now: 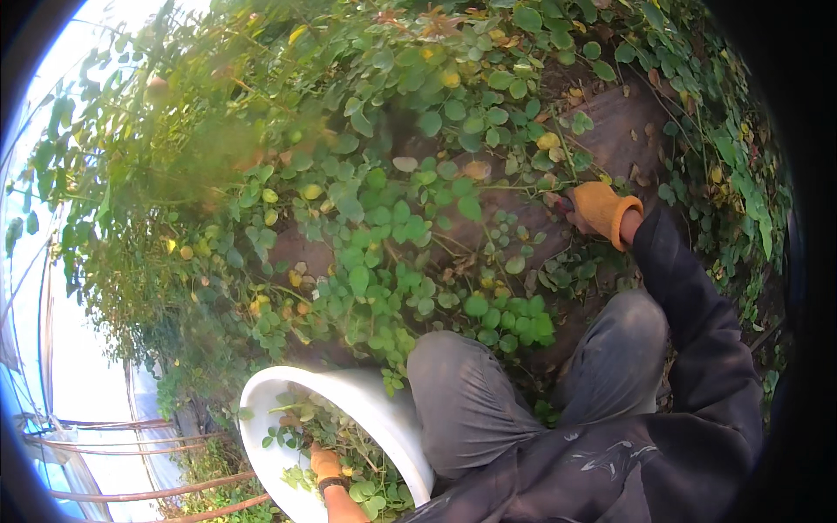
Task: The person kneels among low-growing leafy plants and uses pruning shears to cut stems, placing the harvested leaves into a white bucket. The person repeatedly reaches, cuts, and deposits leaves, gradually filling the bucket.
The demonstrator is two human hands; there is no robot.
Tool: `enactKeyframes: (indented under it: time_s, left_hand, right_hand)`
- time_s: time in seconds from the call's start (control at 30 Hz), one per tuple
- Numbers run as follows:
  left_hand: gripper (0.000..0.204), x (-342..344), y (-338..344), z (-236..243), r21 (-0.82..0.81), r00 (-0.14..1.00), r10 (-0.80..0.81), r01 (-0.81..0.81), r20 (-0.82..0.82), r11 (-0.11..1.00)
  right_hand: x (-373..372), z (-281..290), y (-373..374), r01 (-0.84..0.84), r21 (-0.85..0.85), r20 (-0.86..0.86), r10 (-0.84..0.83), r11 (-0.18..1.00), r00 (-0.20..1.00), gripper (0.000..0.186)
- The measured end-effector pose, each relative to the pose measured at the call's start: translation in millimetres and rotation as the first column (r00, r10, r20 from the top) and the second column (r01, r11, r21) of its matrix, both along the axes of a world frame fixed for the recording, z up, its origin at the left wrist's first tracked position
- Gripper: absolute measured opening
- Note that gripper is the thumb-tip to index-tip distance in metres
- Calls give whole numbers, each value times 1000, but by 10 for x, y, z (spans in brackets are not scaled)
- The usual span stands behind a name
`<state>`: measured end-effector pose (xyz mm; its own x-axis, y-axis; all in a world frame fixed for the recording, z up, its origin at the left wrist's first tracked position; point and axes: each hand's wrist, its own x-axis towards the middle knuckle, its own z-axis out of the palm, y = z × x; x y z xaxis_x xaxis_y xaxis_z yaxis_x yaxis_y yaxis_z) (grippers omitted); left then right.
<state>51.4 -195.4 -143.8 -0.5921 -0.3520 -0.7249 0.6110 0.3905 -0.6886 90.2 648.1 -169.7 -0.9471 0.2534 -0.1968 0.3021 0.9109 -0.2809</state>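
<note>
The tool (559, 205), a small red and dark thing, is gripped in the right hand (599, 209), which is gloved in orange and closed around it; most of its shape is hidden by the fingers and leaves. It is held low among the plants (410, 222), just above the brown ground (617, 131). The left hand (326, 463), also gloved, is set inside the white tub (388, 410), against the leafy stems (362, 449) gathered there; whether anything is grasped cannot be told. A dark band (332, 482) is worn at that wrist. The tub is placed beside the left knee (453, 383). A pale mark (621, 459) is borne by the dark jacket (702, 349); whether it is lettering cannot be made out. Yellowed leaves are scattered through the green.
</note>
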Motion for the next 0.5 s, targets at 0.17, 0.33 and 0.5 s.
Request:
enactKeyframes:
  time_s: [0.17, 0.33, 0.5]
  left_hand:
    - [53, 46, -189, -151, 854, 388, 848, -228, -362, 468]
    - [55, 320, -351, -103, 645, 487, 593, -78, -641, 760]
    - [58, 773, -657, 188, -344, 924, -75, -64, -375, 937]
  right_hand:
    - [-129, -246, 121, 64, 4, -35, -64, 998, 997, 29]
    - [-108, -80, 178, 78, -160, 79, -66, 984, 995, 31]
    - [-183, -100, 350, 97, -190, 146, -70, 977, 987, 32]
